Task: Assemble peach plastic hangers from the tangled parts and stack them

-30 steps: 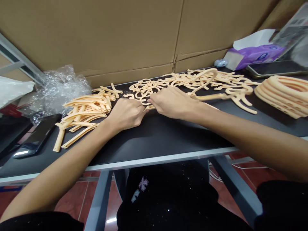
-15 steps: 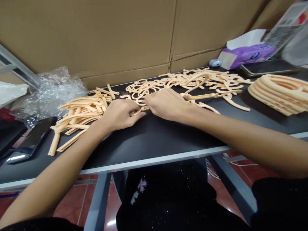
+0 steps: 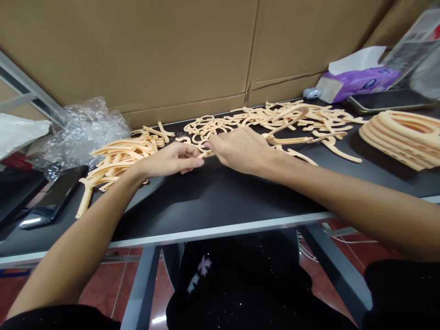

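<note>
My right hand (image 3: pixel 242 151) lies on a peach plastic hanger (image 3: pixel 288 139), its fingertips pinched on the hanger's thin end near the middle of the black tabletop (image 3: pixel 220 199). Just left of those fingertips, my left hand (image 3: pixel 170 160) is open, its fingers stretched out and holding nothing. Behind both hands spreads a tangled heap of peach plastic hooks and curved pieces (image 3: pixel 213 126). A pile of straight peach plastic strips (image 3: pixel 118 158) lies beyond my left wrist. A stack of oval peach plastic pieces (image 3: pixel 402 140) sits at the right.
A black phone (image 3: pixel 57 197) lies at the left table edge, and another phone (image 3: pixel 390 101) at the back right. Bubble wrap (image 3: pixel 87 137), a purple tissue pack (image 3: pixel 359 80) and a cardboard wall (image 3: pixel 137 55) stand behind the table.
My left hand has let go of the piece and drawn slightly left, its fingers straightening. My right hand stays in nearly the same place, and the view has shifted only a little.
</note>
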